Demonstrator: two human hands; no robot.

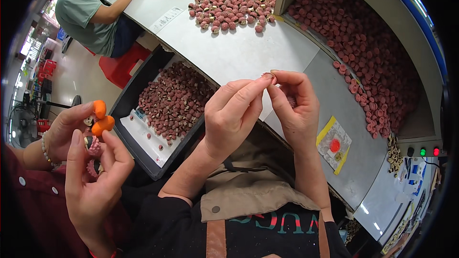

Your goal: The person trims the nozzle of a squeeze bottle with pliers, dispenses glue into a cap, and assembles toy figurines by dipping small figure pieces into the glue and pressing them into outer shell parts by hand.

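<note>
In front of my chest, above the table edge, both hands come together. My left hand (234,112) is closed, thumb and fingertips pinching one side of a small pink piece (270,77). The other side sits between the thumb and forefinger of my right hand (299,107). Fingers cover most of that piece, so its shape is hard to make out. A second pink knobbly piece (291,101) shows in the curl of my right hand. Beyond my hands, a heap of pink knobbly caps (232,9), some showing pale and black undersides, lies on the white table (239,59).
At left, a co-worker's hands (93,162), with orange finger covers, hold similar pieces. A black bin (160,167) of darker pieces stands beside my left arm. Pink cups (363,52) fill a grey-walled bay at right. A yellow-edged bag (333,145) lies nearer. Another person (88,19) sits far left.
</note>
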